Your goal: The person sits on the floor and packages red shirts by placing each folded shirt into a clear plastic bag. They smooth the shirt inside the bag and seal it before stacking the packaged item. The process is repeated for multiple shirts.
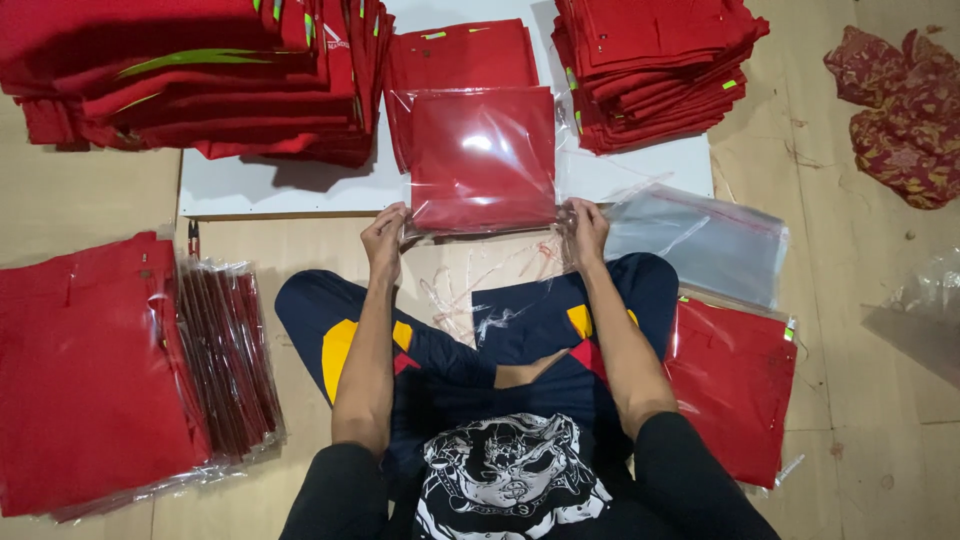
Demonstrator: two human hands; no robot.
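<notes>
- Looking down from the head view: a person is sitting cross-legged on a pale floor (870,400), and both hands are working at one clear plastic bag (482,160) that is holding a folded red garment (480,150).
- The left hand (384,238) is pinching the bag's near left corner; the right hand (584,230) is pinching the near right corner. Both are closed on the plastic edge.
- The bag is lying flat, directly ahead of both hands, partly over a white board (300,185). Its mouth appears to be facing the person, though glare on the film is making that edge hard to read.
- The packed garment is close to square, so its long axis is slight; it is running, if anything, across the body, hand to hand. Neither hand is nearer: the grip is even.
- A stack of unbagged red garments (460,50) is sitting just behind the bag, with taller piles (190,70) at far left and far right (650,65).
- Bagged pieces (110,370) are lying by the left knee; one more bagged piece (730,385) and empty clear bags (700,240) are lying by the right.
- A patterned cloth (900,110) is lying well apart, at the far right.
</notes>
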